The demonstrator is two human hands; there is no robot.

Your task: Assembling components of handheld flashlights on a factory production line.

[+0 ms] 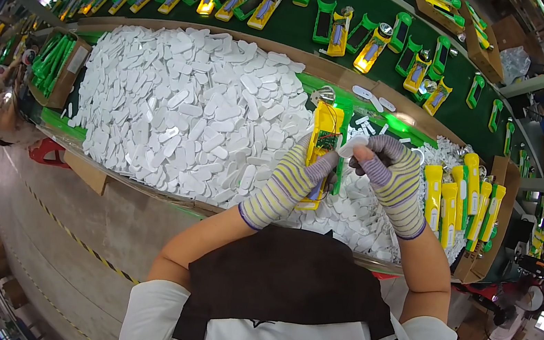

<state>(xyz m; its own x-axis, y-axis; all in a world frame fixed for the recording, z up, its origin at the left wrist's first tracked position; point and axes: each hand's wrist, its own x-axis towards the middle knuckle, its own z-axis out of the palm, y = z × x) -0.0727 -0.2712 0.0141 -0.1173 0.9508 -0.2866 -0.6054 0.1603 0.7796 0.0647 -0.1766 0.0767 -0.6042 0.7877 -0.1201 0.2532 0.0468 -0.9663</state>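
Note:
Striped fingerless gloves cover both hands. My left hand (pixel 289 181) is closed around an open yellow flashlight housing (pixel 326 118), with a green circuit board and thin wires showing inside. At its far end sits a shiny round reflector (pixel 325 95). Just right of the housing, my right hand (pixel 396 177) pinches a white oval plastic piece (pixel 352 146) between thumb and fingers. A large heap of similar white pieces (pixel 175 115) spreads out to the left of my hands, and more lie beneath them.
Beyond the heap runs a green conveyor belt (pixel 292 23) carrying several yellow and green flashlight halves. A box at the right holds yellow flashlights (pixel 448 205). Green parts fill a carton (pixel 55 66) at the far left, where another person works. A cardboard strip (pixel 341 70) edges the belt.

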